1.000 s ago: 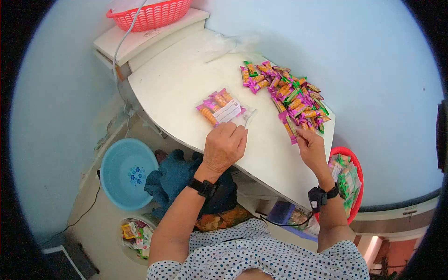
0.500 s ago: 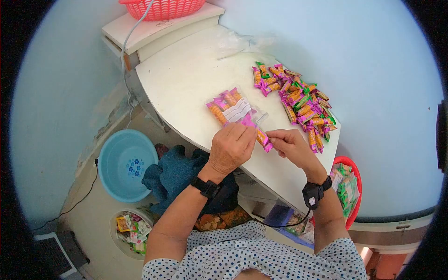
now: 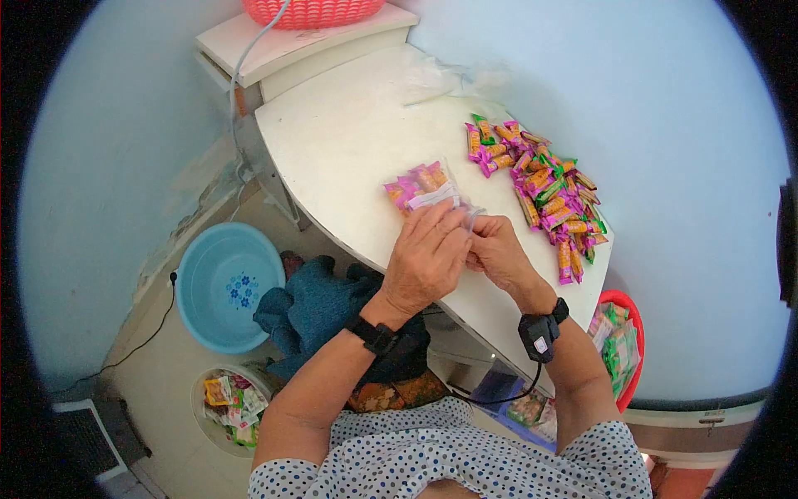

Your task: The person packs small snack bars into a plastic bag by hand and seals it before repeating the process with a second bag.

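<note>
A clear plastic bag [image 3: 433, 193] with a white label band lies on the table, holding several pink-and-orange wrapped snacks. My left hand [image 3: 428, 258] covers the bag's near end, its fingers curled over the plastic. Right beside it, my right hand [image 3: 501, 254] pinches the edge of the bag's mouth between thumb and fingers. No loose snack shows between my hands; what lies under the fingers is hidden. To the right spreads a pile of small wrapped snacks [image 3: 549, 200] in pink, orange and green.
The white table [image 3: 341, 137] curves around in front of me. Crumpled clear plastic [image 3: 449, 81] lies at its back. A pink basket [image 3: 312, 12] stands on a raised ledge. Below are a blue basin [image 3: 195, 287], a bin of wrappers [image 3: 237, 407] and a red tub [image 3: 634, 333] of filled bags.
The wrapped snack that was between my hands is no longer visible. My right hand has moved left to the bag's mouth, and my left hand has shifted slightly right over the bag.
</note>
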